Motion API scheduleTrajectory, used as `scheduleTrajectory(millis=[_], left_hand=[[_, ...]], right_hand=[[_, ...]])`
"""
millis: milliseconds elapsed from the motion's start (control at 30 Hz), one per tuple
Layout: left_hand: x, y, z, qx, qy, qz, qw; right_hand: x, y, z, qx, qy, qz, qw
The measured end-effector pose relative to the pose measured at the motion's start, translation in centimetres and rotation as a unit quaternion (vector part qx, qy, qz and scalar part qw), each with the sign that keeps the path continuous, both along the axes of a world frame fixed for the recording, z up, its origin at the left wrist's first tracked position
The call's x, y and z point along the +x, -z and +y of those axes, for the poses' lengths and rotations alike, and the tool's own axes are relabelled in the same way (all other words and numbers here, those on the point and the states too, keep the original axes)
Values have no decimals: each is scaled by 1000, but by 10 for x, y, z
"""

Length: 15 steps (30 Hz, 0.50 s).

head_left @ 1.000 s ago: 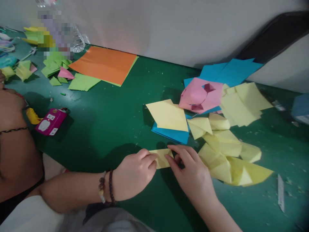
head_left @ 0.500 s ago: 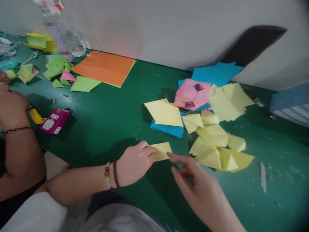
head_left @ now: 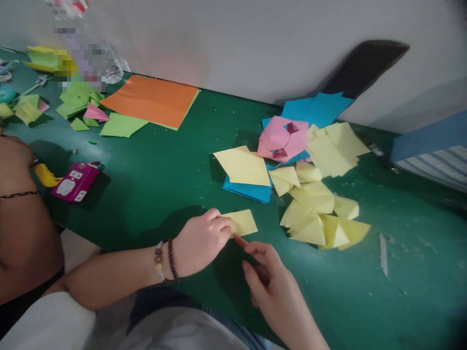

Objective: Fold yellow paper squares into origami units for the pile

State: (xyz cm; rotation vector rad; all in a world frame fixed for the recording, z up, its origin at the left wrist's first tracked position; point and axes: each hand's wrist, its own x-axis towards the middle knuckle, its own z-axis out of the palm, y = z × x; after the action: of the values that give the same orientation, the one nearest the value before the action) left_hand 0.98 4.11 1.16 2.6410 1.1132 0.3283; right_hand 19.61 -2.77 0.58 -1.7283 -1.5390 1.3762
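A small folded rectangle of yellow paper (head_left: pixel 243 222) lies on the green table (head_left: pixel 160 180) in front of me. My left hand (head_left: pixel 204 240), with two bracelets at the wrist, is closed over the paper's left end and hides it. From the lower right my right hand (head_left: pixel 268 277) reaches in, its index fingertip touching the paper's lower edge beside the left fingers. The right thumb stands apart from the index finger with nothing held between them. Just above lie a flat yellow sheet (head_left: pixel 242 165) and blue sheets (head_left: pixel 246 188).
Folded yellow pieces (head_left: pixel 314 197) and a pink paper shape (head_left: pixel 282 138) lie to the right, near blue paper (head_left: pixel 317 109). A blade-like strip (head_left: pixel 383 255) is farther right. Orange paper (head_left: pixel 151 101), a magenta box (head_left: pixel 76 182) and another person's arm (head_left: pixel 27 228) are left.
My right index finger has slid left along the paper's lower edge, from its right corner to beside my left fingers. The whole view has shifted slightly.
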Motion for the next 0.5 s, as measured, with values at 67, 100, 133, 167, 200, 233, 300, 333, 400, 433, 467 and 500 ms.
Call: scheduleTrajectory(millis=[67, 100, 133, 167, 200, 233, 300, 333, 400, 433, 467, 500], left_hand=[[0, 0, 0, 6, 1, -2, 1000], [0, -1, 0, 6, 1, -2, 1000], [0, -1, 0, 2, 1, -1, 1000], [0, -1, 1, -5, 1, 0, 1000], [0, -2, 1, -12, 2, 0, 1000], [0, -2, 2, -18, 2, -2, 1000], [-1, -2, 5, -28, 6, -12, 1000], [-3, -2, 7, -34, 9, -21, 999], [-6, -2, 12, -51, 18, -44, 998], [-8, -2, 15, -62, 22, -56, 996], [-9, -1, 19, -73, 22, -68, 995], [-11, -1, 22, -85, 18, -77, 993]], right_hand=[[-1, -4, 1, -7, 41, 6, 999], [-1, -6, 1, -8, 65, 8, 998], [0, -7, 1, -6, 88, 7, 996], [2, -8, 1, -2, 109, 3, 994], [5, -8, 2, 6, 125, -5, 992], [10, -7, 2, 17, 135, -16, 991], [20, -4, 4, 41, 138, -51, 988], [25, -2, 5, 59, 132, -76, 987], [30, 0, 9, 123, 104, -146, 976], [29, 0, 12, 169, 82, -186, 964], [27, 0, 15, 218, 57, -227, 947], [23, -1, 19, 267, 30, -266, 926]])
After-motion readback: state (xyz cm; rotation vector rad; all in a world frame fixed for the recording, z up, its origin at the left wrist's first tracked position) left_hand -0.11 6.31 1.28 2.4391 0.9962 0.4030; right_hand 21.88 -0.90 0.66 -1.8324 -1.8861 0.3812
